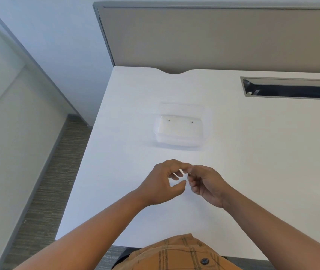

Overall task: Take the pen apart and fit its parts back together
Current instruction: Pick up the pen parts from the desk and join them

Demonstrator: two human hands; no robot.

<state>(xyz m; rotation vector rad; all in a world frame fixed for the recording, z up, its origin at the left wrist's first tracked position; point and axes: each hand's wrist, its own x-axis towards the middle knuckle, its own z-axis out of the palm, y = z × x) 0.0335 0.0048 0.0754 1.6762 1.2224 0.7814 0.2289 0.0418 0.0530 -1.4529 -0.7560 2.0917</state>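
Note:
My two hands meet above the white desk [252,152], fingertips touching. My right hand [207,185] is curled, its fingertips pinched on a small pen part [188,174], of which only a dark speck and a pale sliver show. My left hand [163,185] reaches its index finger to that same spot, with the thumb held apart below. Whether the left fingers grip any of the pen is hidden. The rest of the pen is not visible.
A clear plastic box [180,133] stands on the desk just beyond my hands. A cable slot [291,88] is cut into the desk at the back right, before a grey partition [213,36]. The desk's left edge drops to carpeted floor [44,191].

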